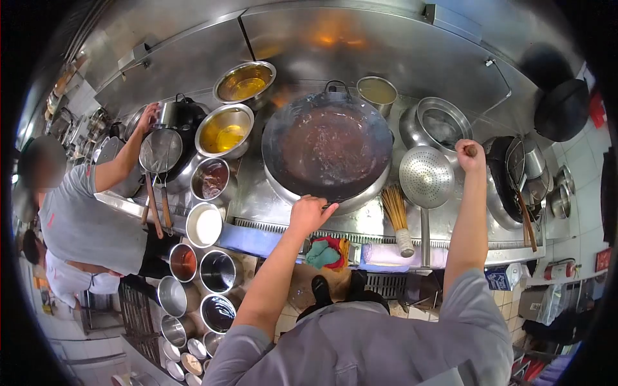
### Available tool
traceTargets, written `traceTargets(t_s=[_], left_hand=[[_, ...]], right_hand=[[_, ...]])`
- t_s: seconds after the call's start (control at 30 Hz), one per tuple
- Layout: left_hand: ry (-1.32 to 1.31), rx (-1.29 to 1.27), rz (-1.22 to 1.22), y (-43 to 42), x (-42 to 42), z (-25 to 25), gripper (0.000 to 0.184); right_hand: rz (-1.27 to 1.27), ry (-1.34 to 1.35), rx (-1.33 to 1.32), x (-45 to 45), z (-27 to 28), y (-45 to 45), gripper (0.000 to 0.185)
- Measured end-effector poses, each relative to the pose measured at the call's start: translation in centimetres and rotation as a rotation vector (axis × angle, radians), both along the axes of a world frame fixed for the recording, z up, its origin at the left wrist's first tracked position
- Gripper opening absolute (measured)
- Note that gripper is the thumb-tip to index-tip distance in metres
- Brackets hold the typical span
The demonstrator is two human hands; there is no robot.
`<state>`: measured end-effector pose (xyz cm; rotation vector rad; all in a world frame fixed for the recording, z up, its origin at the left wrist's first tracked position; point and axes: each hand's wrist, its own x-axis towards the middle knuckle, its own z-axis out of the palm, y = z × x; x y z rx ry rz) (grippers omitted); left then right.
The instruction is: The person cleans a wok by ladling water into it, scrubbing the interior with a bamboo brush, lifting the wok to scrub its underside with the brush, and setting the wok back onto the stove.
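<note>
A large dark wok (327,148) sits on the burner in front of me, with reddish-brown liquid and foam bits inside. My left hand (312,214) is closed at its near edge, where the grip is partly hidden. To the right, my right hand (472,156) is a fist round a wooden handle (471,150) whose end points up at me; the tool's other end is hidden. Close to that fist is a steel pot (444,122) of clear liquid. A perforated strainer (426,177) and a bamboo wok brush (395,219) lie between my hands.
Bowls of yellow oil (224,130) and a pot of cloudy liquid (377,91) stand round the wok. Sauce pots (219,270) line the left. Coloured cloths (328,253) lie on the front edge. At left, a co-worker (96,212) reaches toward another wok.
</note>
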<state>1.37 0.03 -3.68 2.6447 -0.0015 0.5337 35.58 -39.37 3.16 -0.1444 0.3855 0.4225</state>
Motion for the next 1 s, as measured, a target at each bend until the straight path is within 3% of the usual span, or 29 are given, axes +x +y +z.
traceTargets(t_s=[0.13, 0.33, 0.47, 0.53, 0.57, 0.67, 0.87, 0.93, 0.97, 1.0], left_hand=[[0.016, 0.016, -0.003, -0.1, 0.0, -0.1, 0.046], [0.038, 0.026, 0.045, -1.5, 0.7, -0.1, 0.047], [0.045, 0.022, 0.041, -1.4, 0.7, -0.4, 0.047], [0.074, 0.024, 0.049, -1.3, 0.8, -0.3, 0.047], [0.072, 0.022, 0.046, -1.3, 0.8, -0.3, 0.047], [0.031, 0.049, 0.044, -1.2, 0.8, -0.5, 0.048], [0.047, 0.059, 0.052, -1.2, 0.8, -0.4, 0.048], [0.034, 0.032, 0.046, -1.3, 0.6, -0.1, 0.048], [0.039, 0.028, 0.043, -1.4, 0.5, 0.0, 0.048], [0.042, 0.021, 0.044, -1.4, 0.6, 0.1, 0.048]], right_hand=[[-0.036, -0.052, 0.209, -7.4, 5.3, 1.0, 0.008], [0.037, -0.200, 0.296, -21.4, 13.0, 5.3, 0.011], [0.040, -0.218, 0.425, -28.4, 15.2, 7.5, 0.011], [0.085, -0.158, 0.530, -31.1, 15.7, 8.3, 0.024], [0.073, -0.158, 0.504, -32.3, 15.6, 8.7, 0.040], [0.153, -0.127, 0.470, -34.7, 14.9, 9.3, 0.046], [0.334, -0.032, 0.256, -35.1, 12.0, 10.1, 0.032], [0.435, -0.178, -0.104, -34.3, 10.3, 9.7, 0.024], [0.423, -0.299, -0.361, -34.1, 9.6, 9.2, 0.029], [0.425, -0.294, -0.364, -34.1, 9.1, 8.8, 0.029]])
